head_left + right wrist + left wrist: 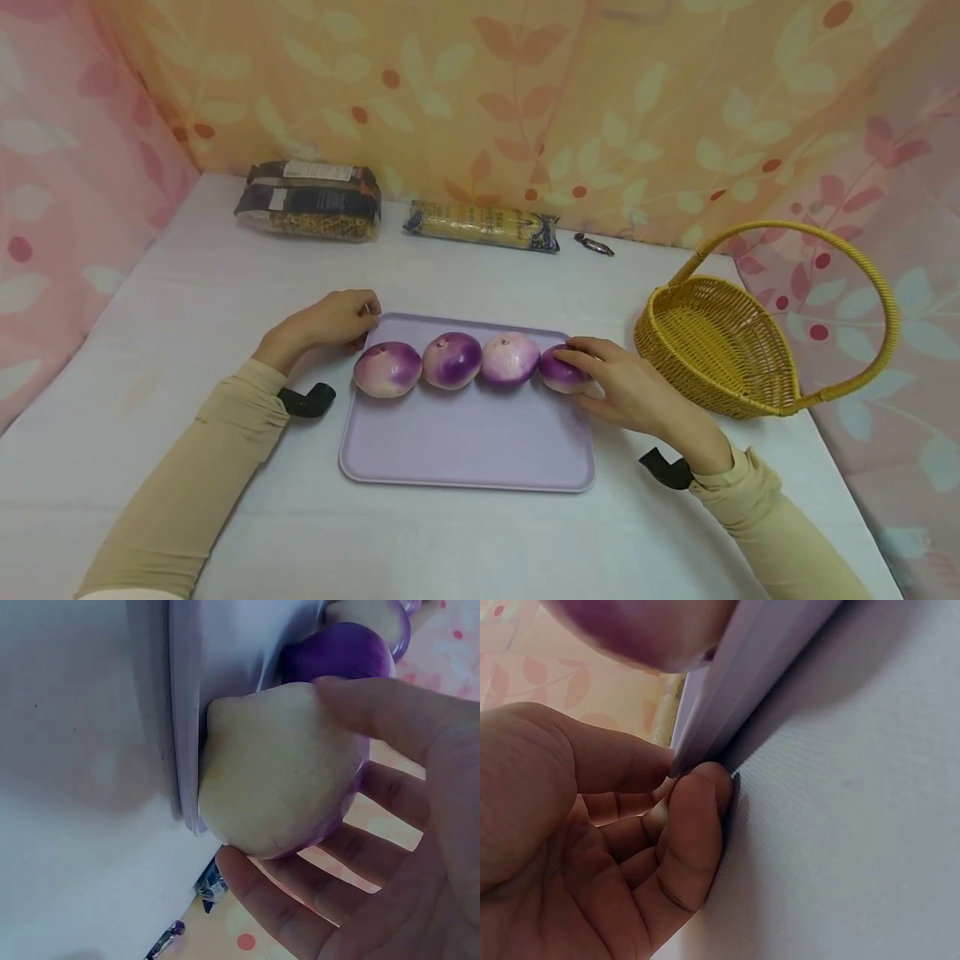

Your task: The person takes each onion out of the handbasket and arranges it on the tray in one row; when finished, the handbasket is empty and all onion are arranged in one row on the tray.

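Several purple-and-white turnips, among them one at the left [387, 370] and a paler one [511, 359], sit in a row across a lilac tray [465, 450]. With thumb and fingertips my left hand [337, 321] pinches the tray's far left corner; the left wrist view shows the thumb at the rim [705, 712] and the other fingers curled. My right hand [622, 379] grips the rightmost turnip [277, 772], which lies at the tray's right side against its neighbour. Its thumb is on one side and its fingers curl round the other, partly hidden by the turnip.
A yellow wicker basket [716, 392] with a tall handle stands right of the tray. Along the back lie a dark bag of grain-like food [311, 202], a long yellow packet [480, 225] and a small wrapped candy [595, 244]. Floral cloth [450, 92] hangs behind the white table [487, 542].
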A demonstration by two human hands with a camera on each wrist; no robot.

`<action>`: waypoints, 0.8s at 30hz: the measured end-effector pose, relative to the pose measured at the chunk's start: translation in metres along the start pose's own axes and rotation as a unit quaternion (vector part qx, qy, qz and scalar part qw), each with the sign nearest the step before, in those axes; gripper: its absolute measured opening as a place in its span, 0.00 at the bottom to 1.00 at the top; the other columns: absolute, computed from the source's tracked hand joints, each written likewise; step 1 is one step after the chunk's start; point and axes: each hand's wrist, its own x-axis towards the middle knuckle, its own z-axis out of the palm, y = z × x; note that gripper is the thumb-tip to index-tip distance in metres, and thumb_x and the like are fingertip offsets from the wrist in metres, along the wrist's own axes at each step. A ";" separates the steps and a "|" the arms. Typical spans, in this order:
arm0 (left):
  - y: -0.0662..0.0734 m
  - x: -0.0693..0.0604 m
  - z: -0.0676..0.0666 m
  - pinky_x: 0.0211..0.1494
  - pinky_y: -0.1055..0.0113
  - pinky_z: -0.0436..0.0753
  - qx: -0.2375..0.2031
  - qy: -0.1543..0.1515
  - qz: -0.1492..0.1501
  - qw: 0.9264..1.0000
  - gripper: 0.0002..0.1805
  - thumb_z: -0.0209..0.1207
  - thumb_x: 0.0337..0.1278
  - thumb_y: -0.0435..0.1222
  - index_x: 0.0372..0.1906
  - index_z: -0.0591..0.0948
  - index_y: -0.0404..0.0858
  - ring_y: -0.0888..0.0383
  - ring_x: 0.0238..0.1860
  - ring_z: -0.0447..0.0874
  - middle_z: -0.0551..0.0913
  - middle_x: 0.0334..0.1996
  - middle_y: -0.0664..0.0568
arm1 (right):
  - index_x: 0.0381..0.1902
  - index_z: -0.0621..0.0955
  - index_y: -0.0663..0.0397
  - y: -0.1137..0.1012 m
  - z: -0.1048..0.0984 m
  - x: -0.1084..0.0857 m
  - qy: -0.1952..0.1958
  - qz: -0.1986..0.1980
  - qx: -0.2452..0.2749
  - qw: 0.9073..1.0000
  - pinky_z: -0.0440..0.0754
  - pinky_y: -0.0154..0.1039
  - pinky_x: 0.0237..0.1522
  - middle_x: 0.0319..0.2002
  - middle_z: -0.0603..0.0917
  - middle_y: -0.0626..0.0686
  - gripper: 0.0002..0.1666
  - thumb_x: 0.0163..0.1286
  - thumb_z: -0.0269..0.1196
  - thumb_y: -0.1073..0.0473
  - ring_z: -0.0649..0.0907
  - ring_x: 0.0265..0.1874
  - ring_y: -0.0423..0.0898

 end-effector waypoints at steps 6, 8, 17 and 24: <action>-0.002 0.002 0.001 0.31 0.67 0.77 0.003 -0.001 0.003 1.000 0.10 0.47 0.67 0.31 0.46 0.74 0.30 0.58 0.23 0.79 0.81 0.25 0.45 | 0.59 0.80 0.50 -0.002 0.002 0.000 0.014 0.002 0.010 1.000 0.79 0.53 0.56 0.58 0.80 0.59 0.31 0.57 0.73 0.53 0.80 0.57 0.55; -0.002 0.002 0.001 0.31 0.67 0.77 0.004 0.000 0.003 1.000 0.10 0.47 0.67 0.31 0.46 0.74 0.30 0.58 0.23 0.79 0.81 0.25 0.45 | 0.58 0.80 0.51 -0.002 0.004 0.000 0.023 0.000 0.014 1.000 0.79 0.52 0.56 0.57 0.80 0.58 0.31 0.56 0.74 0.54 0.80 0.57 0.55; -0.003 0.003 0.001 0.31 0.67 0.78 0.000 -0.003 0.000 1.000 0.10 0.47 0.67 0.31 0.47 0.74 0.30 0.59 0.22 0.80 0.81 0.26 0.45 | 0.56 0.80 0.50 -0.003 0.007 0.000 0.045 -0.005 0.025 0.999 0.80 0.49 0.56 0.56 0.80 0.55 0.31 0.54 0.75 0.55 0.80 0.56 0.51; -0.001 0.001 0.000 0.31 0.67 0.77 0.001 -0.003 0.002 1.000 0.11 0.48 0.67 0.32 0.47 0.74 0.30 0.59 0.22 0.79 0.81 0.26 0.45 | 0.55 0.81 0.50 -0.004 0.007 0.003 0.059 -0.011 0.024 0.998 0.80 0.49 0.54 0.54 0.81 0.55 0.31 0.52 0.76 0.56 0.81 0.54 0.52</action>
